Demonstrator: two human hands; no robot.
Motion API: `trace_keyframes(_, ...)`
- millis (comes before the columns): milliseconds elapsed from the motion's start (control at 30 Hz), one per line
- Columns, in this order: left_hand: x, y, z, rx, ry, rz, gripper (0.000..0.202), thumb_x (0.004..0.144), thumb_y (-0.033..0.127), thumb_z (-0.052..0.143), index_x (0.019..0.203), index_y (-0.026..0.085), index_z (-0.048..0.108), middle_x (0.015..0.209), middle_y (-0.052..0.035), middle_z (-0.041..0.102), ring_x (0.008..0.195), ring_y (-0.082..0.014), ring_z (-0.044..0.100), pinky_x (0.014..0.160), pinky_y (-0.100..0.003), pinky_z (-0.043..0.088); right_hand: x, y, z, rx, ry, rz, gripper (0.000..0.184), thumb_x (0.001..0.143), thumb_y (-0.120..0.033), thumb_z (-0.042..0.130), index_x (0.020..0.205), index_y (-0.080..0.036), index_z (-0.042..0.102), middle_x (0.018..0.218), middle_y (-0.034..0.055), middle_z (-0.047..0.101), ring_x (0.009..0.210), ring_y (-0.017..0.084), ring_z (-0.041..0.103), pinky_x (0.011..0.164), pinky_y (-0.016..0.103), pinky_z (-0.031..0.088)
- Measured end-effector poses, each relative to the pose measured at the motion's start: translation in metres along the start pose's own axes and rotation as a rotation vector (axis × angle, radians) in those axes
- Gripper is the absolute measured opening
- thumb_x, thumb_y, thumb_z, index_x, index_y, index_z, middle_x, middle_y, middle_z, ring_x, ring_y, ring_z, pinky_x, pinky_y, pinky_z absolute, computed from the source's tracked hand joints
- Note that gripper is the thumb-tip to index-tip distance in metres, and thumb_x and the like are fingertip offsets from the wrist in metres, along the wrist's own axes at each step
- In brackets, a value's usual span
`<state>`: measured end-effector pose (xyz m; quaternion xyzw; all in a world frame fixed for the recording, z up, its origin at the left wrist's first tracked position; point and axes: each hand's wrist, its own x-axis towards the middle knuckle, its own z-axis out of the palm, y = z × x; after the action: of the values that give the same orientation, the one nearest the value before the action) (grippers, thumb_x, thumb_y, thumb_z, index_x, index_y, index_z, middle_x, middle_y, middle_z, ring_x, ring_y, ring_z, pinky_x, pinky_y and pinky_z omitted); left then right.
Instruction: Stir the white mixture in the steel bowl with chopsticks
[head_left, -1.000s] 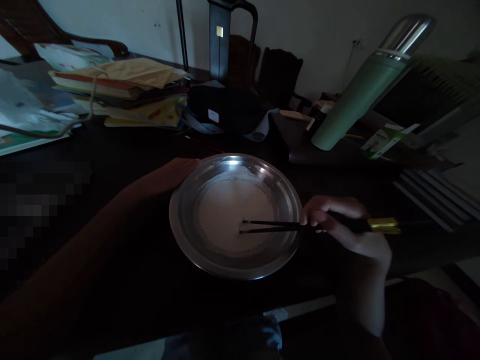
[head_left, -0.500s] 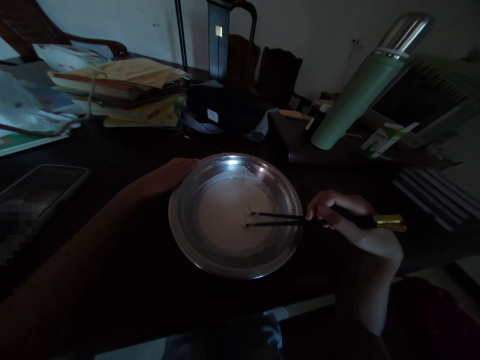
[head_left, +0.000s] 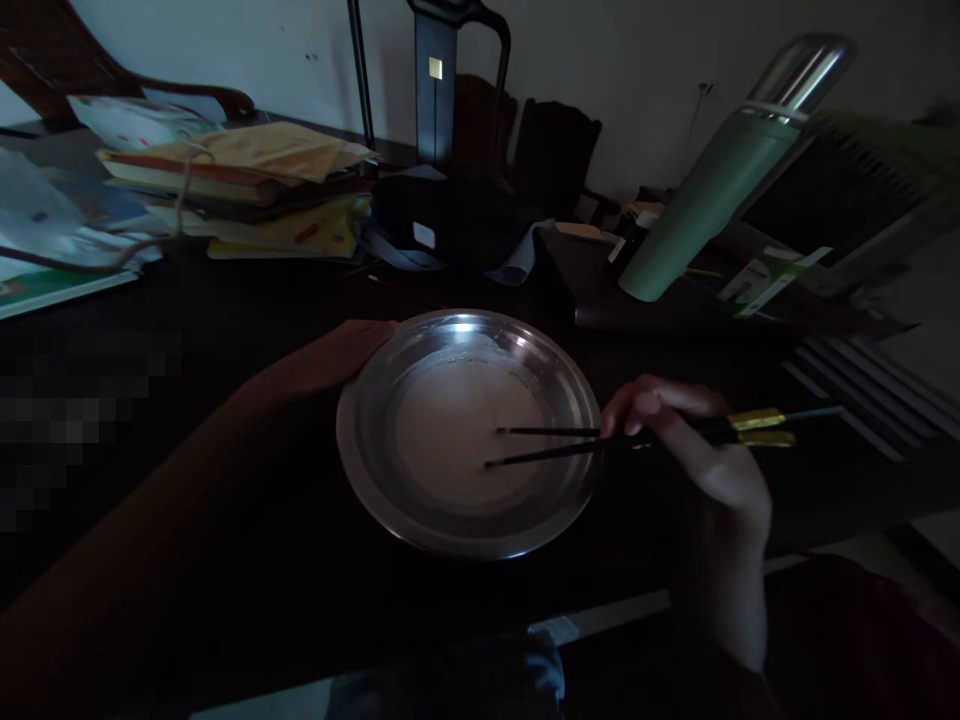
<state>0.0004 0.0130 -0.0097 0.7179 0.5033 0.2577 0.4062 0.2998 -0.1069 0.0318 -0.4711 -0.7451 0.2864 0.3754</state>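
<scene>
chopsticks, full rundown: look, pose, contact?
The chopsticks are a thin dark pair with gold bands near the butt ends. The right hand pinches them mid-shaft. They lie nearly level, tips spread apart over the pale liquid in the steel plate; whether the tips touch it is unclear.

Round steel dish (head_left: 465, 520), flat on the dark tabletop (head_left: 262, 300), holding pale, perhaps milky, liquid; black gold-banded chopsticks (head_left: 570, 445), tips apart above it.
</scene>
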Motion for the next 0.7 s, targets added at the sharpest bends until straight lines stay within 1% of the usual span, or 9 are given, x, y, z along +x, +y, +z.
trace_keyframes(100,0.0,0.004,-0.002,-0.003,-0.05,-0.05,0.043,0.08,0.046,0.034,0.083,0.012,0.06,0.079,0.0016,0.063,0.07,-0.0073,0.049,0.062,-0.015,0.04,0.004,0.0,0.014,-0.052,-0.074,-0.027,0.023,0.09,-0.031,0.046,0.074,-0.02,0.059,0.07,0.0003,0.061,0.063,0.012,0.057,0.056,0.023,0.044)
trace_keyframes(200,-0.001,0.004,-0.001,-0.026,-0.044,-0.078,0.045,0.079,0.048,0.035,0.087,0.012,0.061,0.08,0.001,0.063,0.074,-0.0087,0.051,0.065,-0.016,0.041,0.008,0.001,0.02,-0.187,0.015,-0.016,0.018,0.089,-0.029,0.047,0.078,-0.019,0.058,0.075,-0.0002,0.06,0.066,0.011,0.056,0.06,0.023,0.044)
trace_keyframes(267,0.0,0.002,-0.001,-0.043,-0.032,-0.122,0.047,0.079,0.05,0.036,0.09,0.012,0.061,0.081,0.0004,0.064,0.075,-0.0098,0.052,0.064,-0.017,0.042,0.007,0.001,0.015,-0.241,0.072,0.008,0.02,0.09,-0.029,0.045,0.077,-0.02,0.057,0.075,0.0,0.059,0.065,0.011,0.055,0.059,0.023,0.043)
trace_keyframes(300,0.0,0.001,0.0,-0.043,-0.029,-0.132,0.046,0.079,0.049,0.036,0.09,0.012,0.061,0.081,0.0002,0.064,0.074,-0.0099,0.052,0.063,-0.017,0.042,0.006,0.0,0.011,-0.247,0.065,0.015,0.02,0.091,-0.029,0.045,0.077,-0.02,0.056,0.074,0.0004,0.059,0.065,0.011,0.054,0.059,0.023,0.042)
trace_keyframes(400,0.0,0.002,-0.001,-0.035,-0.038,-0.081,0.043,0.079,0.047,0.035,0.087,0.012,0.061,0.081,0.001,0.064,0.073,-0.0084,0.05,0.063,-0.016,0.041,0.001,-0.002,0.001,-0.156,-0.089,-0.057,0.018,0.091,-0.025,0.044,0.077,-0.02,0.054,0.076,0.0013,0.059,0.065,0.011,0.054,0.058,0.023,0.043)
trace_keyframes(467,0.0,0.004,-0.001,-0.034,-0.052,-0.06,0.041,0.08,0.045,0.035,0.087,0.013,0.061,0.082,0.0021,0.063,0.071,-0.0068,0.049,0.063,-0.015,0.04,0.0,-0.002,0.003,-0.07,-0.22,-0.16,0.015,0.09,-0.023,0.045,0.077,-0.021,0.052,0.077,0.0015,0.059,0.067,0.011,0.056,0.06,0.024,0.045)
trace_keyframes(533,-0.001,0.005,-0.001,-0.034,-0.055,-0.062,0.04,0.08,0.044,0.035,0.086,0.013,0.061,0.083,0.0027,0.063,0.07,-0.0059,0.049,0.063,-0.014,0.039,0.002,-0.002,0.008,-0.053,-0.279,-0.202,0.013,0.089,-0.022,0.046,0.077,-0.021,0.051,0.078,0.0015,0.06,0.071,0.012,0.057,0.062,0.024,0.046)
trace_keyframes(567,-0.001,0.006,-0.001,-0.034,-0.054,-0.063,0.04,0.08,0.044,0.035,0.085,0.013,0.061,0.083,0.0027,0.063,0.07,-0.006,0.049,0.063,-0.014,0.039,0.004,-0.001,0.012,-0.077,-0.265,-0.189,0.012,0.089,-0.022,0.047,0.077,-0.021,0.051,0.078,0.0015,0.06,0.072,0.012,0.058,0.064,0.025,0.046)
trace_keyframes(700,-0.001,0.003,-0.001,-0.026,-0.05,-0.078,0.043,0.081,0.047,0.034,0.088,0.014,0.061,0.081,0.0028,0.063,0.072,-0.0068,0.05,0.064,-0.015,0.04,0.006,-0.001,0.012,-0.226,-0.074,-0.068,0.016,0.09,-0.024,0.046,0.075,-0.02,0.051,0.079,0.0015,0.059,0.073,0.013,0.057,0.065,0.025,0.045)
